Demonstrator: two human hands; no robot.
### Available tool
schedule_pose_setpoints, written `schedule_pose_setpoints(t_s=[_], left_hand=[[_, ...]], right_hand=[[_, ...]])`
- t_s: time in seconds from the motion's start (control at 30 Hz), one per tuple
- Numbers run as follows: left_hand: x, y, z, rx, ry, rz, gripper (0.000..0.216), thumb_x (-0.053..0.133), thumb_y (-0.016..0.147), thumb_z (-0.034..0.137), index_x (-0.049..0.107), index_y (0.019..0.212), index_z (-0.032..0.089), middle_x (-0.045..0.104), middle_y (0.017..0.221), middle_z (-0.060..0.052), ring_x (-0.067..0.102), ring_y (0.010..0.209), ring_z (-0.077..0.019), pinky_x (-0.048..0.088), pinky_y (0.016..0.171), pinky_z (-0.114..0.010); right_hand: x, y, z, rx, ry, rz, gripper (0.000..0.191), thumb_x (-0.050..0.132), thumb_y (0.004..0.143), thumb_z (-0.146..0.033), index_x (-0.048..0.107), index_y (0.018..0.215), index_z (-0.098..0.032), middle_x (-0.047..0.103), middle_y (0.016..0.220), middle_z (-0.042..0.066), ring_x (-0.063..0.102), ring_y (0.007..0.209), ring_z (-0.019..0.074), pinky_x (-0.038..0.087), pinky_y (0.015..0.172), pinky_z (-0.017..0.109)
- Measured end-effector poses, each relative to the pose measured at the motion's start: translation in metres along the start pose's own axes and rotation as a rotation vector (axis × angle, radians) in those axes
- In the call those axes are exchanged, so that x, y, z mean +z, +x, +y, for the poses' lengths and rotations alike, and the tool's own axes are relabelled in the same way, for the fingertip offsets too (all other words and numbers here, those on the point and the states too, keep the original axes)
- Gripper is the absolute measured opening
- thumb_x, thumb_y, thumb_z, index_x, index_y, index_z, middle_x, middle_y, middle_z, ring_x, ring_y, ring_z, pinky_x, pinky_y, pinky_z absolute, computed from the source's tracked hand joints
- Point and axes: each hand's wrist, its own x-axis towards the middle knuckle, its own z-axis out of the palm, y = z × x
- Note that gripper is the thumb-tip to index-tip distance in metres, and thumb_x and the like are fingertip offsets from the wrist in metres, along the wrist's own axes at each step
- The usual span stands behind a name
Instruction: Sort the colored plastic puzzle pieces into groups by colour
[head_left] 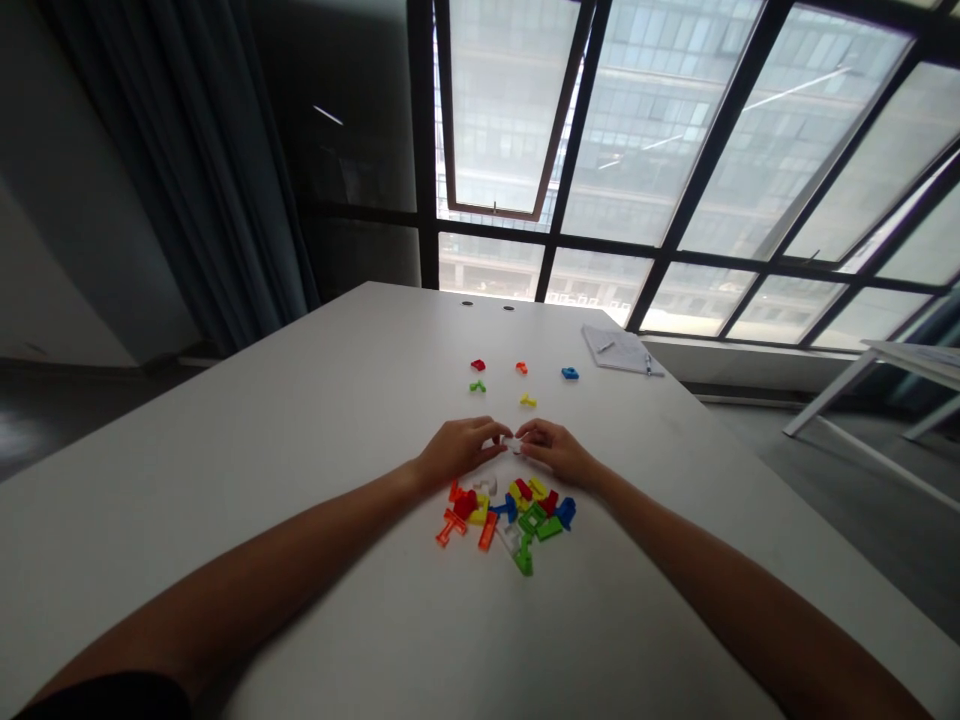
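Note:
A small white plastic piece (513,444) is pinched between my two hands, just above or on the table; its exact shape is partly hidden by fingers. My left hand (466,446) grips it from the left with thumb and fingers. From the right, the fingertips of my right hand (553,447) close on its other side. Right below the hands lies a loose pile of coloured plastic pieces, among them an orange piece (451,527), a blue piece (566,513), a green piece (524,556) and another white piece (486,485).
Farther out on the white table (337,400) lie separate pieces: red (478,365), orange (521,368), blue (570,373), green (478,386) and yellow (528,400). Papers (622,351) with pens rest near the right edge. Windows stand behind; another table (911,360) is at right.

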Motion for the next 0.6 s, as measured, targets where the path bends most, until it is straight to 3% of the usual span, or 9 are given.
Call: schedule_pose_setpoints(t_s=[0.1,0.2,0.27,0.4,0.6], left_hand=[[-0.0016,0.001,0.001,-0.023,-0.035,0.016,0.027,0.057,0.102,0.045,0.069,0.116,0.025,0.074,0.1,0.0,0.065,0.072,-0.0119,0.046,0.069,-0.023],[-0.0026,0.0015,0.0007,-0.05,-0.063,0.019,0.029,0.058,0.1,0.047,0.07,0.115,0.025,0.074,0.099,0.0,0.065,0.072,-0.0123,0.046,0.07,-0.024],[-0.0028,0.0016,0.0005,-0.059,-0.071,0.013,0.03,0.058,0.1,0.048,0.071,0.114,0.025,0.074,0.099,0.0,0.065,0.072,-0.0125,0.047,0.07,-0.024],[-0.0028,0.0019,0.0002,-0.081,-0.068,0.001,0.03,0.058,0.1,0.048,0.072,0.113,0.025,0.074,0.096,0.0,0.065,0.072,-0.0127,0.047,0.069,-0.024],[-0.0013,0.0019,-0.0004,-0.103,-0.074,0.017,0.029,0.059,0.099,0.049,0.07,0.113,0.025,0.073,0.098,0.001,0.064,0.07,-0.0117,0.047,0.069,-0.025]], right_hand=[[0.0006,-0.0006,0.0004,-0.038,-0.009,0.01,0.033,0.069,0.089,-0.046,0.065,0.107,-0.019,0.072,0.087,0.003,0.068,0.083,0.02,0.054,0.079,0.036],[0.002,-0.0017,0.001,-0.133,-0.103,0.1,0.035,0.071,0.086,-0.038,0.063,0.116,-0.021,0.072,0.101,0.005,0.068,0.086,0.0192,0.055,0.082,0.037],[0.0032,-0.0022,0.0016,-0.179,-0.187,0.154,0.031,0.072,0.084,-0.031,0.065,0.112,-0.021,0.072,0.107,0.006,0.068,0.086,0.0185,0.055,0.083,0.037],[0.0045,-0.002,0.0038,-0.195,-0.307,0.213,0.016,0.071,0.083,-0.027,0.071,0.098,-0.021,0.073,0.093,0.004,0.068,0.083,0.0192,0.055,0.081,0.035],[0.005,-0.0027,0.0046,-0.208,-0.353,0.255,0.013,0.071,0.084,-0.024,0.073,0.096,-0.021,0.074,0.09,0.004,0.069,0.081,0.0194,0.055,0.08,0.034]])
